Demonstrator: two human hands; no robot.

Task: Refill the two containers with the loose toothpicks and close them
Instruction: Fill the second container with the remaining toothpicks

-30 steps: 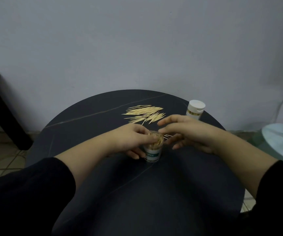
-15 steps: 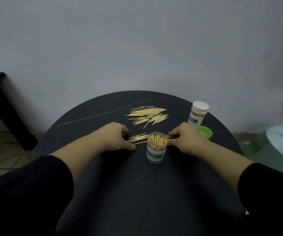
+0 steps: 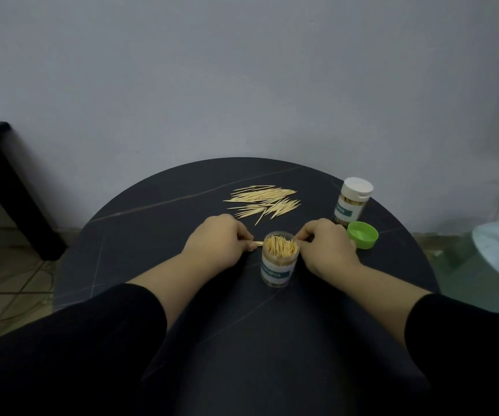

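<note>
Clear cylindrical plastic container: uncapped, upright, full, table centre. White-capped clear container: upright, 2 o'clock. Round green lid: beside it. Loose pale wooden toothpicks: 12 o'clock.

Left hand, right hand pinch toothpicks flanking open container

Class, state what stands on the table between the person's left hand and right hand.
In the head view, the full, uncapped container stands between the left hand and right hand; both pinch loose toothpicks behind it.
</note>
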